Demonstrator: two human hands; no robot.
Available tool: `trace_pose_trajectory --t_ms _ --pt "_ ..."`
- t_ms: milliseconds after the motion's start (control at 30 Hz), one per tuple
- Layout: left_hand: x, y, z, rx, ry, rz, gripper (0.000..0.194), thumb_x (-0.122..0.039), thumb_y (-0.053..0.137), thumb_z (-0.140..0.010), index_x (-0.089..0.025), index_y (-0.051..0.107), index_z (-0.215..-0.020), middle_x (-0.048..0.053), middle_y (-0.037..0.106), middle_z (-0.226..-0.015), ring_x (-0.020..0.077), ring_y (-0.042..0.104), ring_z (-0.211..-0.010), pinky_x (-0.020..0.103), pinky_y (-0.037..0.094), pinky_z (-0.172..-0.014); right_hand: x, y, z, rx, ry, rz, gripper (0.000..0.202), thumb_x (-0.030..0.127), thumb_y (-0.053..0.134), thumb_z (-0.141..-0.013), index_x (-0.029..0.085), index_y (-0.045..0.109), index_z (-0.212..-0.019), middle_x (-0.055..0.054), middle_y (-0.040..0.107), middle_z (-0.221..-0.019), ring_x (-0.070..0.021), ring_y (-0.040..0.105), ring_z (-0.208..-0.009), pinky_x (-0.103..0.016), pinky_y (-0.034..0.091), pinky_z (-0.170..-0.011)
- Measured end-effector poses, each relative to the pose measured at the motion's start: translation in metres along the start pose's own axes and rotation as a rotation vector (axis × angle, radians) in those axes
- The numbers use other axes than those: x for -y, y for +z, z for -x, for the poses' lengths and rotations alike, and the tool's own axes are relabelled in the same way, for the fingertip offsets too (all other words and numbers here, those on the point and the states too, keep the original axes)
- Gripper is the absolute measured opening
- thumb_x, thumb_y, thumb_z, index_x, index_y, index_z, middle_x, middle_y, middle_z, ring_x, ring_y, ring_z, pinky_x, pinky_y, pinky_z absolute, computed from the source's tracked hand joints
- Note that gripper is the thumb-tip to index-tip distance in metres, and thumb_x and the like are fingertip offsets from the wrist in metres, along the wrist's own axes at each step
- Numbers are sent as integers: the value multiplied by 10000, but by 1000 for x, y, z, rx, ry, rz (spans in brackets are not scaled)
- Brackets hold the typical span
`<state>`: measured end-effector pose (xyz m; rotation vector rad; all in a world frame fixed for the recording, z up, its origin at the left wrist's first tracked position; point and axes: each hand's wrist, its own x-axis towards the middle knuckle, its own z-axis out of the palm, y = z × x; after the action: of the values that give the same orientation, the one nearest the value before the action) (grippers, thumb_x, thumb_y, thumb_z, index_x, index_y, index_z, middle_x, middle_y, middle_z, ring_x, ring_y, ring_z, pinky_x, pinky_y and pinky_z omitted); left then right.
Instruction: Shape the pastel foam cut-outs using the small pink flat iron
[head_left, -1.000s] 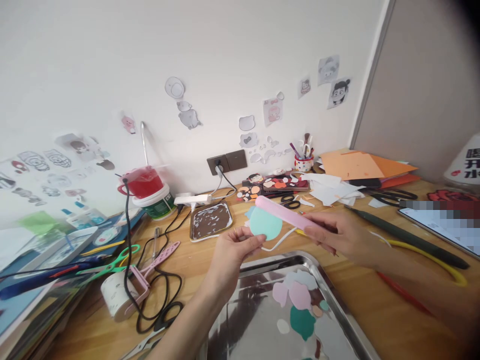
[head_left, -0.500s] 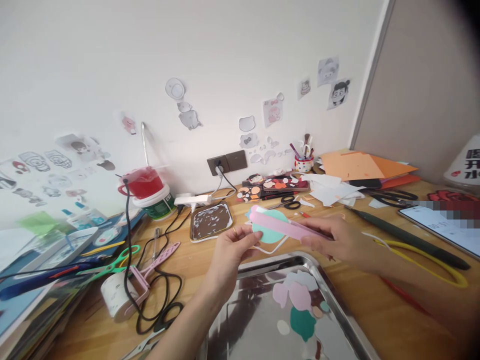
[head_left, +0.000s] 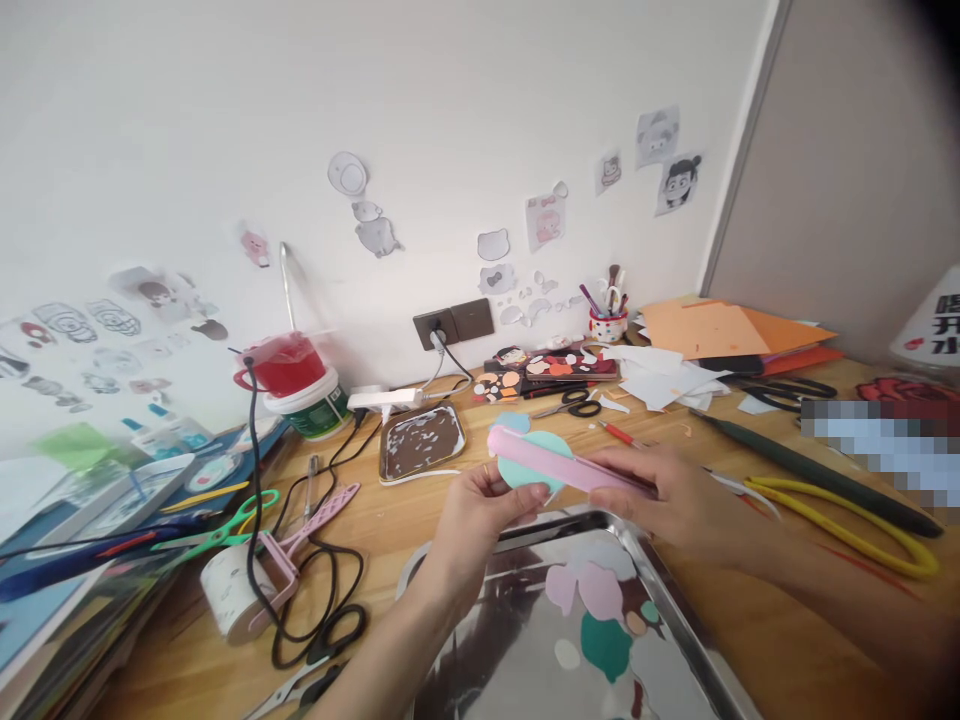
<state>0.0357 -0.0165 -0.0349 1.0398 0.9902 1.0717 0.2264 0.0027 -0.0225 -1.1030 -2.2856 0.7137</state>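
My left hand (head_left: 499, 510) pinches the lower edge of a mint-green round cutout (head_left: 553, 452) between thumb and fingers. Closed around a slim pink hair straightener (head_left: 551, 463), my right hand (head_left: 656, 495) keeps it slanted across the front of the round piece. Mint green shows both above and below the pink bar; whether its plates are clamped on the piece I cannot tell. Both hands are raised over the far edge of a metal tray (head_left: 679, 600). On that tray lie pink cutouts (head_left: 600, 592), a dark green cutout (head_left: 606, 645) and other small pieces.
Behind the hands are a small brown tray (head_left: 422, 447), black-handled scissors (head_left: 577, 403) and a light-blue cutout (head_left: 514, 422). Cables, green scissors (head_left: 225, 530) and a paper roll (head_left: 232, 595) lie left. To the right are yellow-handled pliers (head_left: 847, 520) and a dark pen-like tool (head_left: 817, 475).
The pink hair straightener and the mint-green piece have shifted slightly left and down with both hands. More of the light-blue cutout and the red pen behind them now shows.
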Motion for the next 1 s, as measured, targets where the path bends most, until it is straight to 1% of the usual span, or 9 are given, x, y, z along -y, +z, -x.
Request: trace_pose_trajectory --t_ms 133,233,367,467,600,733,867,933,1000 --pt "-4 0 0 -22 18 -1 174 -249 665 -577 -131 612 -693 4 588 -637 75 474 -541 196 358 -543 5 -3 2 -42 -3 -8 230 359 427 -787 194 562 -872 18 538 -644 -119 458 -553 -209 331 -468" --pt "-5 -3 -1 -44 22 -33 169 -246 666 -576 -128 615 -686 8 582 -634 79 470 -550 198 361 -549 10 -7 1 -32 10 -47 218 344 417 -790 196 562 -856 21 518 -626 -110 437 -519 -204 322 -446" --pt "-5 -6 -2 -36 26 -68 152 -248 659 -586 -132 609 -670 6 582 -632 85 477 -567 205 371 -575 14 -12 1 -17 25 -70 215 340 414 -788 192 560 -842 25 488 -601 -108 421 -508 -203 313 -440" --pt "-8 -8 -2 -38 26 -77 156 -249 662 -579 -132 609 -668 13 586 -653 93 486 -589 211 382 -594 12 -12 1 -1 36 -87 228 356 408 -789 192 555 -849 22 487 -611 -109 420 -515 -204 316 -448" --pt "-13 -12 -3 -61 33 -100 177 -252 662 -574 -130 613 -692 20 575 -668 92 486 -602 216 395 -614 6 -10 2 -19 36 -115 229 379 411 -789 188 538 -788 28 467 -604 -93 390 -497 -198 283 -429" --pt "-17 -16 -3 -79 46 -97 160 -240 653 -589 -131 604 -695 17 566 -688 78 479 -606 201 405 -621 7 -11 1 8 70 -210 236 378 398 -799 174 518 -796 39 422 -581 -79 384 -480 -191 284 -424" --pt "-20 -18 -3 -105 43 -57 160 -226 650 -593 -119 597 -699 27 567 -707 72 489 -609 191 419 -625 11 -13 1 46 121 -356 258 395 383 -803 171 500 -856 53 389 -550 -69 377 -438 -187 285 -406" --pt "-22 -19 -3 -125 47 -45 161 -225 652 -589 -113 592 -688 36 572 -713 80 503 -622 192 428 -624 9 -13 0 48 130 -407 261 408 388 -797 173 499 -824 54 400 -550 -62 373 -419 -185 284 -398" --pt "-23 -20 -4 -138 47 -36 170 -230 655 -583 -112 588 -686 48 580 -733 100 527 -656 196 437 -619 6 -13 -1 49 138 -445 271 418 397 -790 168 488 -733 52 413 -542 -53 371 -403 -181 283 -387"
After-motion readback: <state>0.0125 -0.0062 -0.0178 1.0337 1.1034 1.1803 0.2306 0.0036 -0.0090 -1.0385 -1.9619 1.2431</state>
